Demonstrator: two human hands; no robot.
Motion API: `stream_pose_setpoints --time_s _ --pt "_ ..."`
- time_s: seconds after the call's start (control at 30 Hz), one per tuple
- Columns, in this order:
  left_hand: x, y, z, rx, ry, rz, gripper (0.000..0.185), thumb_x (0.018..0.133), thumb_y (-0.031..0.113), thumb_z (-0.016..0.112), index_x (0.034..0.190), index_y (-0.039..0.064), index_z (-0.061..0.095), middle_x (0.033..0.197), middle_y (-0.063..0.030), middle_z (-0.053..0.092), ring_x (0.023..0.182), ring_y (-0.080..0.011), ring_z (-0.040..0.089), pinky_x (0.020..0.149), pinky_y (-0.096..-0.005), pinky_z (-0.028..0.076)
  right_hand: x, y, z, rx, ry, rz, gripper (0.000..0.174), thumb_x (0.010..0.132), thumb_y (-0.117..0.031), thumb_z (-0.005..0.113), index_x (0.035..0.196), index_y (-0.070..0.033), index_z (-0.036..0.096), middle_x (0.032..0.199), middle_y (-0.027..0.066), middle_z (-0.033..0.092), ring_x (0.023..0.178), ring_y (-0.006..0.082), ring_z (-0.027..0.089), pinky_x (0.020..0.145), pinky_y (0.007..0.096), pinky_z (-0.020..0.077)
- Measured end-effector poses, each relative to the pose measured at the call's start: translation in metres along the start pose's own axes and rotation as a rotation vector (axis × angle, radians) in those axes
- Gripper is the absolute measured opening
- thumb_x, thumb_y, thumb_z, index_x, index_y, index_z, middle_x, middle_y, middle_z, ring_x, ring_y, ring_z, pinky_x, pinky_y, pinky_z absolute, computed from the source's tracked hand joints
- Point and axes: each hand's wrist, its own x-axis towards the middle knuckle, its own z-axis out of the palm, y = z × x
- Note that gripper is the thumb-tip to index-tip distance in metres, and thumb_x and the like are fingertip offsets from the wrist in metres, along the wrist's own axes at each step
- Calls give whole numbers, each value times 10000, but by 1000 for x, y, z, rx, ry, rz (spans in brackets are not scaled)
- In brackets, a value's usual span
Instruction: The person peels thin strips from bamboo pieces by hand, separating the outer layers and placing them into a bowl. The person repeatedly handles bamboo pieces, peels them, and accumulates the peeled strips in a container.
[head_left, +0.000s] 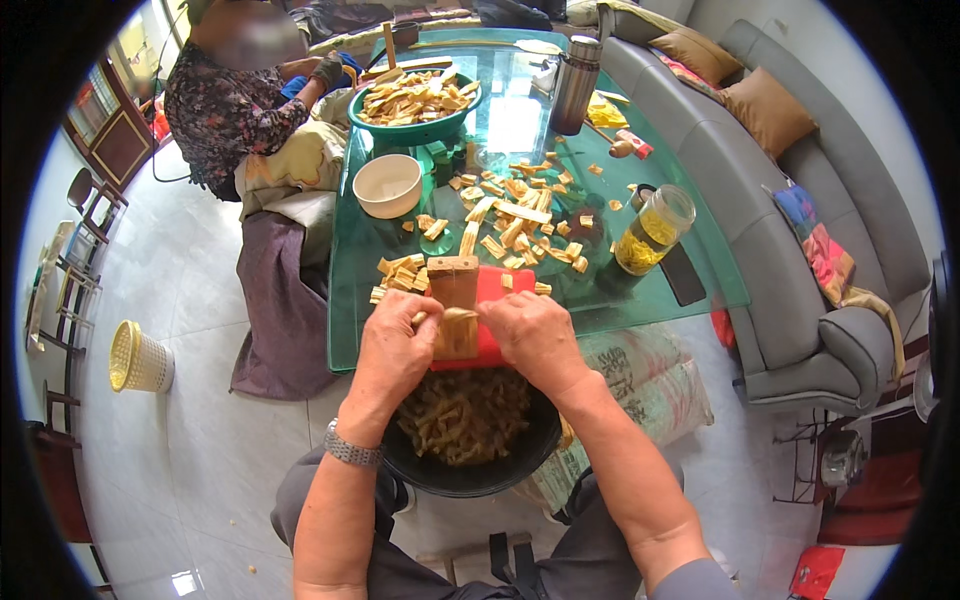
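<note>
My left hand (401, 330) and my right hand (529, 334) pinch a yellowish, fibrous dried strip (459, 315) between them. The strip lies across a small wooden block (453, 281) at the table's near edge. Beneath the block is a red board (499, 345). A black tub (472, 484) stands under my hands, between my knees, holding many short yellow-brown pieces (465, 420). Short cut pieces (405, 274) lie just beyond my left hand. More strips and pieces (521, 217) are scattered past the block. My fingers hide part of the strip's ends.
On the glass table (352, 300) stand a white bowl (387, 187), a green basin (415, 135) heaped with strips, a steel flask (576, 86), a jar (654, 232) and a phone (682, 277). A person (240, 105) sits at left. A sack (645, 375) lies right of the tub.
</note>
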Motion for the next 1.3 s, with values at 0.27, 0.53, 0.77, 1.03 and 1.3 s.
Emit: stream_pose_setpoints --time_s 0.27,0.53,0.77,1.03,1.3 --pt "-21 21 -22 72 -181 -274 300 1011 293 676 906 14 714 896 -102 675 840 -214 676 747 -337 535 -11 -16 -22 271 -53 61 85 901 -129 751 976 -100 779 906 95 742 886 260 712 779 384 579" --pt "-73 39 13 -1480 -379 -812 554 1097 505 472 1230 -20 592 1030 -105 701 862 -184 701 761 -314 579 -2 -64 -54 533 64 -358 297 740 -97 735 1032 -134 777 1004 15 744 963 235 712 871 363 589" --pt "-43 70 -14 -1395 -333 -698 380 1115 258 493 1338 -38 578 1074 -120 701 954 -200 717 885 -319 588 -16 -84 -66 590 83 -454 251 786 -125 823 1034 -149 797 1015 -12 741 958 192 691 848 375 548" --pt "-45 71 -12 -976 -522 -456 370 1042 270 648 1270 -22 644 1105 -56 703 930 -111 663 811 -276 562 -16 -77 -74 979 -11 -16 139 887 -97 805 999 -48 738 915 76 705 904 265 688 814 365 555" --pt "-51 81 -30 -474 -891 -346 145 961 93 660 1058 7 724 883 -20 692 840 -97 619 756 -295 538 -17 -62 -63 751 98 298 119 956 -126 740 970 -13 706 827 119 655 771 278 634 715 372 521"
